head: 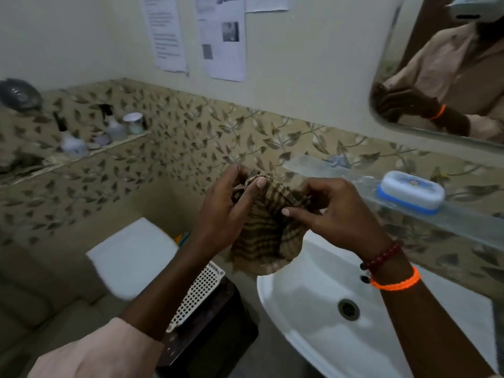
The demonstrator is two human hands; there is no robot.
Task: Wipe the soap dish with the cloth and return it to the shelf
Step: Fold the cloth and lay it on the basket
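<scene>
A brown striped cloth [266, 236] hangs between both hands above the left rim of the sink. My left hand [227, 211] pinches its upper left edge, thumb on top. My right hand [335, 211] grips its upper right edge. The soap dish [410, 192], white lid over a blue base, sits closed on the glass shelf [469, 222] to the right of my right hand, apart from both hands.
A white sink [313, 293] with a drain lies below the hands. A mirror [447, 64] hangs above the glass shelf. A white toilet cistern [133, 257] and a perforated basket [199, 293] stand lower left. Bottles [114, 126] line a tiled ledge at left.
</scene>
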